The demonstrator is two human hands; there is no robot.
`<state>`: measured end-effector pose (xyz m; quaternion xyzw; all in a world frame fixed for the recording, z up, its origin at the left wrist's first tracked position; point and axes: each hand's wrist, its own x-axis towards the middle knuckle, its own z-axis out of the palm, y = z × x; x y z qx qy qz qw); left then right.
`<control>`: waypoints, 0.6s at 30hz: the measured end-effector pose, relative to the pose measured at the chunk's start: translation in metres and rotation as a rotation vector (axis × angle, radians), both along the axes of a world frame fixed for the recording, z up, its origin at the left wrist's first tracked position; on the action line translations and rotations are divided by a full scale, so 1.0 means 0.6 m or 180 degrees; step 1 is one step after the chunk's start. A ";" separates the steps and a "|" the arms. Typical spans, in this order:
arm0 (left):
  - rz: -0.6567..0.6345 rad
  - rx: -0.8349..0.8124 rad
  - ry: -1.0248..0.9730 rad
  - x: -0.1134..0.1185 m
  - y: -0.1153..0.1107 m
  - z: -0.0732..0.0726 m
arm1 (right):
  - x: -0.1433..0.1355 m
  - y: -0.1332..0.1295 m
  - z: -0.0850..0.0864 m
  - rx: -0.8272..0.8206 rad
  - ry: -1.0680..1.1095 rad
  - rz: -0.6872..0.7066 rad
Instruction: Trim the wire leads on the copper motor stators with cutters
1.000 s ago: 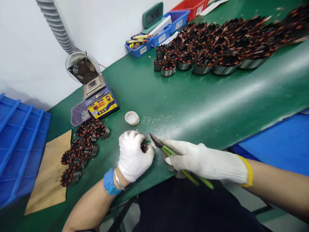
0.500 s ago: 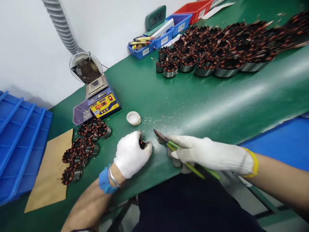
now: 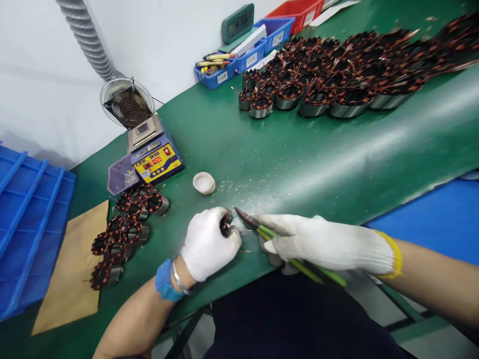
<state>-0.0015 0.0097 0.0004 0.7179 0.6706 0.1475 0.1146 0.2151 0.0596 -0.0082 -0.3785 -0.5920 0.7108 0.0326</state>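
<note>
My left hand [image 3: 210, 243], in a white glove, is wrapped round a copper-wound stator [image 3: 225, 224] near the table's front edge; most of the stator is hidden by the glove. In my right hand [image 3: 295, 239], also gloved, are cutting pliers [image 3: 264, 230] with green handles. Their dark jaws point left, close to the stator's right side. Whether the jaws are fully closed is too small to tell. Bits of wire lie on the green table [image 3: 209, 134] around both hands. Just beyond my left hand is a small round white container [image 3: 204, 183].
Several stators [image 3: 129, 219] stand at the left beside brown cardboard [image 3: 71, 269] and a blue crate [image 3: 30, 224]. Behind them are a solder pot unit [image 3: 157, 162] and a fume duct [image 3: 88, 40]. Many more stators [image 3: 348, 102] fill the back right, near blue bins [image 3: 220, 77].
My left hand has shifted slightly right and turned, showing more of the stator. The plier tips are now closer to it. A loose wire piece shows on the table below the jaws.
</note>
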 end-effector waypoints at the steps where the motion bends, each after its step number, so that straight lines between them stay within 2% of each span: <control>1: -0.0012 -0.0003 0.0016 0.000 0.000 -0.001 | -0.001 0.000 0.000 -0.0006 -0.0042 0.0008; 6: -0.0155 0.0185 0.0210 -0.001 -0.002 0.003 | -0.006 -0.003 0.006 0.0050 -0.0209 0.0032; 10: -0.0334 0.0662 0.1115 0.008 -0.015 0.014 | -0.005 -0.004 0.004 0.0128 -0.0358 -0.0087; 13: -0.0460 0.0520 0.1649 0.010 -0.027 0.027 | -0.004 0.001 -0.005 0.0000 -0.0025 -0.0529; 15: -0.0837 0.0280 0.1603 0.000 -0.030 0.040 | -0.004 0.006 -0.012 -0.0124 0.0479 -0.0912; 18: -0.1842 -0.0083 0.0902 -0.034 -0.025 0.073 | -0.006 0.009 -0.013 -0.0344 0.1013 -0.1202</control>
